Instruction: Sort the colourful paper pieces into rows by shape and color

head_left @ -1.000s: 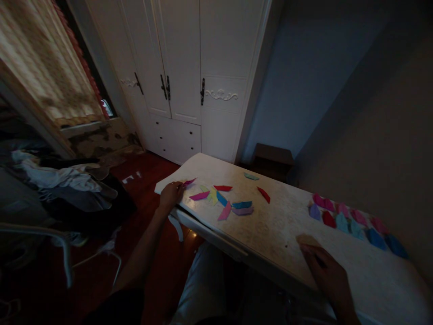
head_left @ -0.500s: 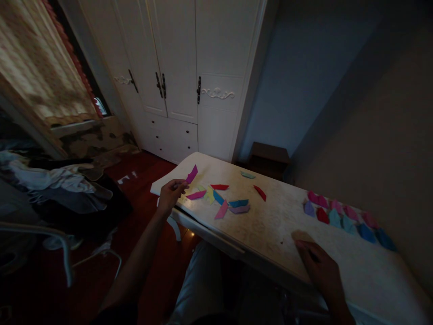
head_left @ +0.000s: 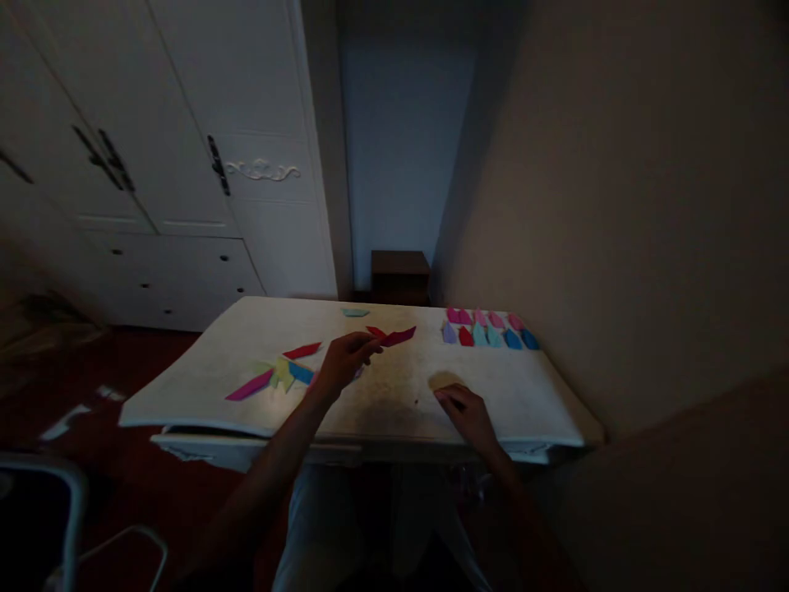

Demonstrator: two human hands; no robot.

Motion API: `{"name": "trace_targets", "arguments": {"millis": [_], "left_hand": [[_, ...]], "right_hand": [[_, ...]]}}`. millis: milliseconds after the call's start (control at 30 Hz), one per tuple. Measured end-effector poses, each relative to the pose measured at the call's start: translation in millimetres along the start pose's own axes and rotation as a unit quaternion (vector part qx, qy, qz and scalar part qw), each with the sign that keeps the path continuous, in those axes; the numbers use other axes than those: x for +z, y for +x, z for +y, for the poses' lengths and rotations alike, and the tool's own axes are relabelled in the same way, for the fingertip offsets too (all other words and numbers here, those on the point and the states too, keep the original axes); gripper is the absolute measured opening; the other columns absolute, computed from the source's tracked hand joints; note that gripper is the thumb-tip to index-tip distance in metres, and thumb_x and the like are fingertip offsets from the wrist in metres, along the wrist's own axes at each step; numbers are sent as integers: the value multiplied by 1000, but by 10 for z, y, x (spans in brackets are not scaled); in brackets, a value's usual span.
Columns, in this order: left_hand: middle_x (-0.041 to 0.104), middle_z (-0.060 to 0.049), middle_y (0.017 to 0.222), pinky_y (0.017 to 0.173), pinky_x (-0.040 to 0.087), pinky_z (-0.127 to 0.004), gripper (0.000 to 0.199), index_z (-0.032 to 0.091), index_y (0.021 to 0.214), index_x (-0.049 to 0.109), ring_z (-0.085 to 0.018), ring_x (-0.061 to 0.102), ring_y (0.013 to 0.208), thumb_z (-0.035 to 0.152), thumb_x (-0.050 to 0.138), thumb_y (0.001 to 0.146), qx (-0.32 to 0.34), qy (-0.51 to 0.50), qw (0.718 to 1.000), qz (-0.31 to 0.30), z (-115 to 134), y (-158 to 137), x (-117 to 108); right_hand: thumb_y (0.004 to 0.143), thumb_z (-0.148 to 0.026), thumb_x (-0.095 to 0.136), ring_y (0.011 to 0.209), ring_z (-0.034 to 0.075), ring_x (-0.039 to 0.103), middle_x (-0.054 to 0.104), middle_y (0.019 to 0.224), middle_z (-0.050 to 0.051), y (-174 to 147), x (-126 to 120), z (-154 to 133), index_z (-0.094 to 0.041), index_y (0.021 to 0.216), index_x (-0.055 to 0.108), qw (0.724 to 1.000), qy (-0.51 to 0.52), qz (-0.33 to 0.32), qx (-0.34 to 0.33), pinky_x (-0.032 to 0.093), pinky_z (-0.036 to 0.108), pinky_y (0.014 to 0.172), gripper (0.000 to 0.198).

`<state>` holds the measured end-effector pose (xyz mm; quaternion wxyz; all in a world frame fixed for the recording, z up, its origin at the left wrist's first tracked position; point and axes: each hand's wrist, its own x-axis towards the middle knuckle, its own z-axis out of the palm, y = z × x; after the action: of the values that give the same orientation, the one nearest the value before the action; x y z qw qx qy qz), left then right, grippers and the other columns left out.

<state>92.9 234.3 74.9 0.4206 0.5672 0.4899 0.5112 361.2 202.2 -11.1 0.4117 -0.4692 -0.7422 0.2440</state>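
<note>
Red paper [head_left: 374, 330] partly behind magenta paper [head_left: 400, 336]

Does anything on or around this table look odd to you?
The drawer looks slightly ajar: a dark gap shows above its left end. The folded papers at left lie jumbled, unlike the two neat rows at right.

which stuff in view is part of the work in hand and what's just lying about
Part of the work:
- magenta folded piece in the left hand
- scattered coloured pieces
- two rows of pieces
- white table under them

Just around:
- white wardrobe
- brown cabinet
- metal frame, lower left

Unclear: tan patch at the right hand
</note>
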Motion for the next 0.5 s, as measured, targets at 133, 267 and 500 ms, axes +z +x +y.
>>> {"name": "trace_targets", "arguments": {"millis": [133,267,500], "left_hand": [[71,-6,76,48,40,-19,29,13,87,69,-9,54,54,40,65,76,15,0,989,-148,15,264,771],[70,-5,74,49,41,-17,20,11,80,69,-7,54,53,30,63,77,27,13,972,-234,-34,492,1530],[62,-1,59,41,36,-14,18,8,91,68,-6,50,44,19,57,82,-21,101,957,-272,-242,878,2686]], "right_hand": [[91,-38,53,78,17,63,68,82,4,-103,-202,14,-20,84,71,997,38,-64,-14,48,29,74,27],[91,-36,54,79,16,62,67,82,3,-262,-507,124,-20,84,70,994,63,-87,-1,46,26,73,24],[89,-39,56,73,15,58,62,76,3,-358,-895,443,-18,79,68,993,95,34,59,45,26,66,26]]}}
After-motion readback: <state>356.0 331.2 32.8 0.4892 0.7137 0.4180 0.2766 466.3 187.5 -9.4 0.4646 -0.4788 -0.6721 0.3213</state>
